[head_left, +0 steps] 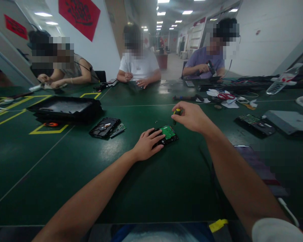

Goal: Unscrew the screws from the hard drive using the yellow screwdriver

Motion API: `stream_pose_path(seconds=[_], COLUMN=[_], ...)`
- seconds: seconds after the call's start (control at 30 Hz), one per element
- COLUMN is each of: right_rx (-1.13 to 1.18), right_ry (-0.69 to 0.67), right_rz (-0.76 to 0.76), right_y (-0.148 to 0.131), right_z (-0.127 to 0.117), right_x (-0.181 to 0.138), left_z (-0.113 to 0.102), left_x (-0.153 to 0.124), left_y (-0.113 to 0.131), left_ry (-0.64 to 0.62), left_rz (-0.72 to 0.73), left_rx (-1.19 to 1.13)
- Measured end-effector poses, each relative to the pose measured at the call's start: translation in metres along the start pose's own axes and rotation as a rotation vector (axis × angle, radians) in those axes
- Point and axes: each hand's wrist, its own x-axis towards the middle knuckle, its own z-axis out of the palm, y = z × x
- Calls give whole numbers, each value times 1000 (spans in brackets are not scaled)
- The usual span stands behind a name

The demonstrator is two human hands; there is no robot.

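A hard drive with a green circuit board (pixel 168 133) lies board side up on the dark green table (pixel 141 188). My left hand (pixel 149 144) rests flat across its left part, fingers spread, covering some of the black casing. Above and beyond the drive's right corner, my right hand (pixel 189 116) is closed around the yellow-and-black handle of a screwdriver (pixel 176 114). The tool is nearly upright, and its tip is too small to make out. Tiny bits that look like screws (pixel 156 122) lie just behind the drive.
Left of my hands sit a black drive casing (pixel 104 127), a loose circuit board (pixel 119 129) and a stack of black trays (pixel 65 109). To the right are another drive (pixel 255 125), a grey metal box (pixel 290 121) and a phone (pixel 252 158). Several people sit across the table.
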Motion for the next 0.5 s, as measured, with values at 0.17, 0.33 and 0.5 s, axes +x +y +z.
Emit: stream_pose_path(seconds=[0.17, 0.33, 0.5], right_rx=[17, 90, 118], right_ry=[125, 190, 219], right_rz=[53, 38, 12], right_y=[-2, 2, 6], right_z=[-5, -3, 0], right_x=[0, 2, 6], left_z=[2, 2, -9], left_x=[0, 0, -3], left_y=[-4, -9, -22], left_ry=[11, 35, 17], left_rz=[7, 27, 63], left_rx=[-11, -55, -81])
